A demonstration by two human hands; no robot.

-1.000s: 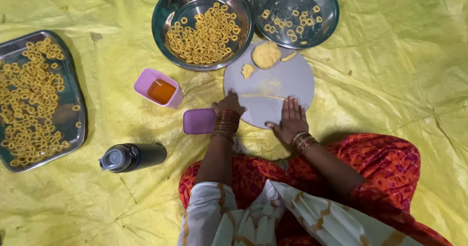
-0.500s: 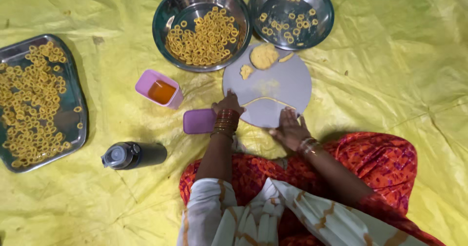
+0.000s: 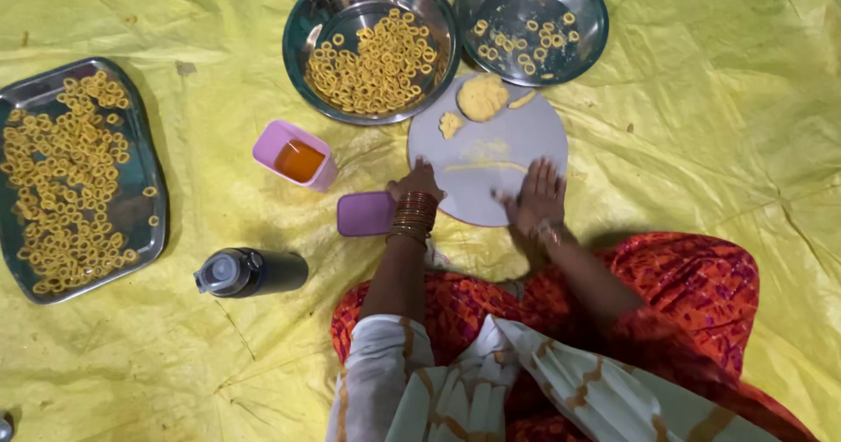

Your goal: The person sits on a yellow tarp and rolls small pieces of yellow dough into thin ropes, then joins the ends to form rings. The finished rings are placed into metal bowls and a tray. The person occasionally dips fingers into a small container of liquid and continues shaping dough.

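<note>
Right-hand steel bowl's (image 3: 534, 23) top rim beyond the frame edge.

Crumpled yellow plastic sheet (image 3: 718, 127) covering the whole floor, creased and wrinkled throughout, small dark specks near its upper left part, soft even light, faint shadows, no walls or furniture visible

two steel bowls (image 3: 372, 43) (image 3: 532, 23), one tray (image 3: 26, 96), one bottle (image 3: 251, 272), two dough lumps (image 3: 482, 97) (image 3: 450, 125)

This looks like a home floor used for food making. A yellow plastic sheet (image 3: 701, 144) covers the ground; steel bowls (image 3: 372, 43) at 12 o'clock and a steel tray (image 3: 74, 179) at 9 o'clock hold dough rings.
</note>
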